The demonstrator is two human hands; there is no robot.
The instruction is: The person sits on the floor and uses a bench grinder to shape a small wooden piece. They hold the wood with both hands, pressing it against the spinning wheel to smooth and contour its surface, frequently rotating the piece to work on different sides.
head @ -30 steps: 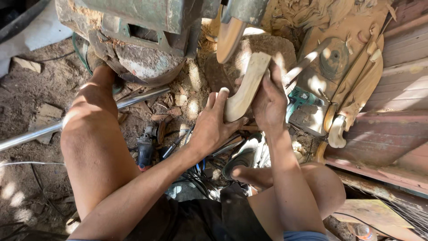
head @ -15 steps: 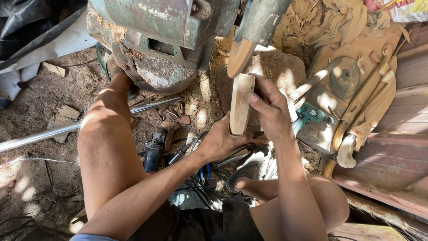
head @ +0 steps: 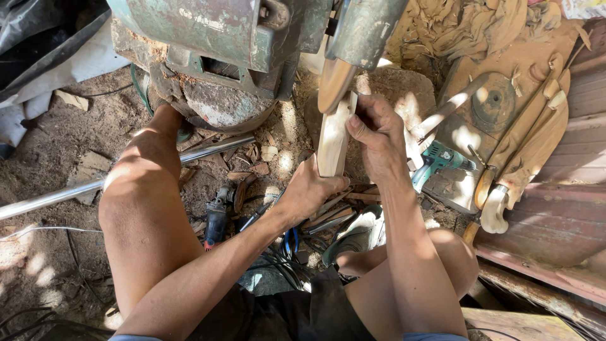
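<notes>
Pale wooden blank point(head: 332, 142) held upright, left hand point(head: 307, 192) clenched on its lower end, right hand point(head: 379, 139) gripping the upper part, top end touching sanding disc point(head: 334, 85) of green machine point(head: 214, 38).

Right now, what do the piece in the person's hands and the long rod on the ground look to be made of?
The pale blank, held by the left hand and right hand, looks like raw unfinished wood: light, matte, faint grain. The rod looks like bare metal, probably steel: grey, smooth, shining in the sun.
</notes>
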